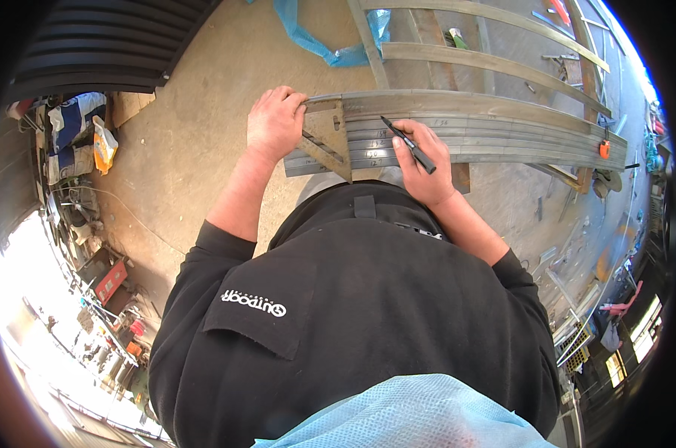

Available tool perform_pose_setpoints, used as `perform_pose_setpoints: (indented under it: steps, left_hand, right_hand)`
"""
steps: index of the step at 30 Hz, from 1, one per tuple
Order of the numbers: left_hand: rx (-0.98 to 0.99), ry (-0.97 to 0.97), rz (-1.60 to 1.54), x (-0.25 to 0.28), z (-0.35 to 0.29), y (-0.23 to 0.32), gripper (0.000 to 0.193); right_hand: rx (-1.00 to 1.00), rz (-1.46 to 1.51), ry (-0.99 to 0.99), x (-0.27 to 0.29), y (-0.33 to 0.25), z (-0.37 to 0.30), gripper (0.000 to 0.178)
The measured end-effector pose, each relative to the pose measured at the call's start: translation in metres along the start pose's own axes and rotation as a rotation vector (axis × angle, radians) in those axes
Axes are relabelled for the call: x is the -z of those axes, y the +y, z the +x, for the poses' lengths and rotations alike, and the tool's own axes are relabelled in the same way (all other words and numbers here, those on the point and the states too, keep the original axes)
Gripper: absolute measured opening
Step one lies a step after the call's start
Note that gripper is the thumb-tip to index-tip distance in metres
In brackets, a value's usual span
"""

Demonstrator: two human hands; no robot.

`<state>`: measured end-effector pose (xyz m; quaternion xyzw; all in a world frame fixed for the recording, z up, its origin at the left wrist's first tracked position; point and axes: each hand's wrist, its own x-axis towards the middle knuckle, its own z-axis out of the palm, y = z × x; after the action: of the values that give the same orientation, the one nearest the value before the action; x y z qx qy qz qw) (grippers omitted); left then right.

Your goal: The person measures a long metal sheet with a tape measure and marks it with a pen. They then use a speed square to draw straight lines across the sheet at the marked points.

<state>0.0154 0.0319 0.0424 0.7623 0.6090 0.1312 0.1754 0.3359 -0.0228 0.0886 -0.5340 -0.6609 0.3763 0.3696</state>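
Several long grey metal bars (517, 128) lie side by side in front of me, with handwritten marks on their tops. Across their left part rests a triangular metal set square (324, 127), its upright edge crossing the bars. My left hand (277, 123) is closed over the set square's left side at the far bar; its fingertips are partly hidden. To the right of the set square, my right hand (425, 158) grips a black marker pen (414, 148). The pen's tip points up and left, just over the bars; whether it touches them I cannot tell.
Beyond the bars stands a metal frame (495, 61) with long rails. An orange tape measure (605, 149) sits at the bars' right end. Blue plastic sheeting (315, 43) lies on the floor at the back. Dark corrugated panels (114, 41) and bags (76, 134) are on the left.
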Motion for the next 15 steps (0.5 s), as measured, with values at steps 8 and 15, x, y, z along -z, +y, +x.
perform_pose_setpoints:
  steps: [8, 15]
  left_hand:
    - [-0.051, 0.240, -0.193, 0.029, -0.005, -0.021, 0.014]
    - [0.498, 0.140, -1.042, 0.035, -0.054, -0.013, 0.015]
  right_hand:
    - [-0.126, 0.246, 0.061, 0.033, 0.000, -0.026, 0.026]
    - [-0.201, 0.387, 0.031, 0.061, 0.002, -0.045, 0.028]
